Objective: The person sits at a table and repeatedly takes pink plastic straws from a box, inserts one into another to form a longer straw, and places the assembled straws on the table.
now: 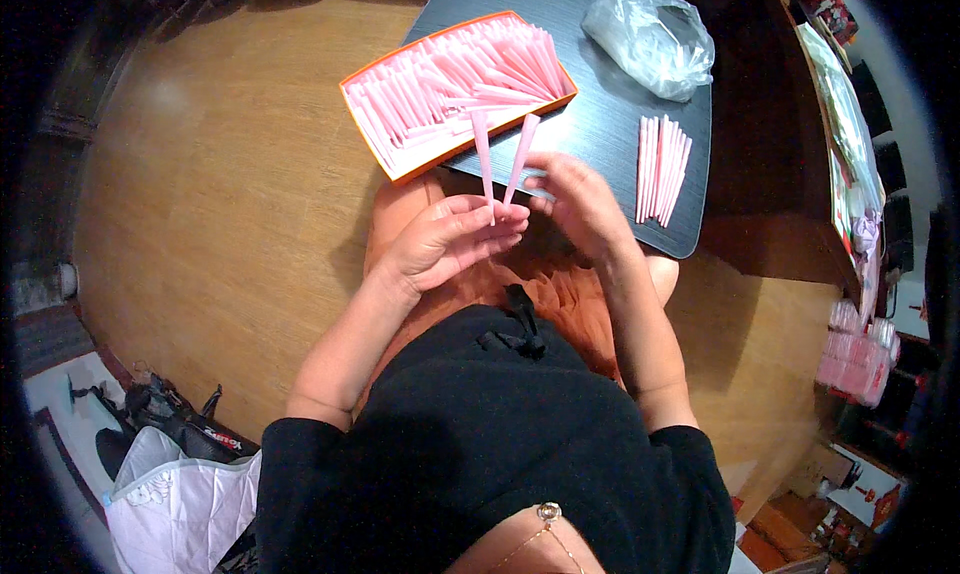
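Note:
Pinched between the thumb and fingers of my left hand (455, 239) are the narrow lower ends of two slim pink cones (483, 154), their wider ends pointing up and fanned apart. My right hand (580, 199) is just right of the right-hand cone, thumb and fingers apart and slightly curled; whether a fingertip touches that cone is hard to tell. Beyond my hands, an orange-edged box (420, 169) is filled with many similar pink cones, laid close together. To the right, a small row of pink cones (662, 169) lies side by side on the dark table (605, 189).
A crumpled clear plastic bag (650, 42) sits at the table's far right. The box's near left corner overhangs the table edge above my lap. A wooden cabinet (765, 174) stands right of the table. Bags and a pale quilted cloth (185, 504) lie at lower left.

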Action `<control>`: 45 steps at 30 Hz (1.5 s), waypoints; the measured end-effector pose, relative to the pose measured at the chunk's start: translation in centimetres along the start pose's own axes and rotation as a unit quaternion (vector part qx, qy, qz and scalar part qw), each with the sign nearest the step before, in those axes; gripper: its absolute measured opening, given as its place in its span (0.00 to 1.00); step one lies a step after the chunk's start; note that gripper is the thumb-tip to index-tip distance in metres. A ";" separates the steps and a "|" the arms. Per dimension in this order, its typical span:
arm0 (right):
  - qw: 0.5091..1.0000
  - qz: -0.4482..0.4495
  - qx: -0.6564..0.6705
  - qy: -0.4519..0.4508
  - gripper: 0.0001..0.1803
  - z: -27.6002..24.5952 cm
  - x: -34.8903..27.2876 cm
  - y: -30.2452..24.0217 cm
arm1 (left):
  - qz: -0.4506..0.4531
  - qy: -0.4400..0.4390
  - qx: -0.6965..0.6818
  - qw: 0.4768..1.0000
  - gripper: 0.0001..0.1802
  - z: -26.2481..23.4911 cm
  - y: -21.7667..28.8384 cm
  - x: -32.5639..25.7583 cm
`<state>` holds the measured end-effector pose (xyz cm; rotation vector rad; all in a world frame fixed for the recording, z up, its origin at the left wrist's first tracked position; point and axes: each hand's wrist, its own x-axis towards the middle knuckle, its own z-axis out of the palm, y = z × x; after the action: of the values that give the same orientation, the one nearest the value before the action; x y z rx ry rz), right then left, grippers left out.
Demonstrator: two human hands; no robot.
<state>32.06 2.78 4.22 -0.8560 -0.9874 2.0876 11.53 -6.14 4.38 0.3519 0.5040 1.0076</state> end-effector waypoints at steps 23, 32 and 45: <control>0.981 -0.161 -0.102 0.029 0.10 2.0 -1.2 -2.6 | 0.115 0.123 0.431 0.887 0.10 -1.0 -1.2 -1.0; 0.969 -0.198 -0.144 0.014 0.10 2.0 -1.3 -2.6 | 0.132 0.118 0.487 0.855 0.09 -0.1 -0.9 -1.2; 0.937 -0.226 -0.267 -0.001 0.11 1.8 -1.5 -2.7 | 0.143 0.118 0.494 0.849 0.09 -0.6 -1.2 -1.2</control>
<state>32.27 2.22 7.77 -0.7811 -1.6197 1.4461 11.54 -7.70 3.59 1.2656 1.2205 1.0140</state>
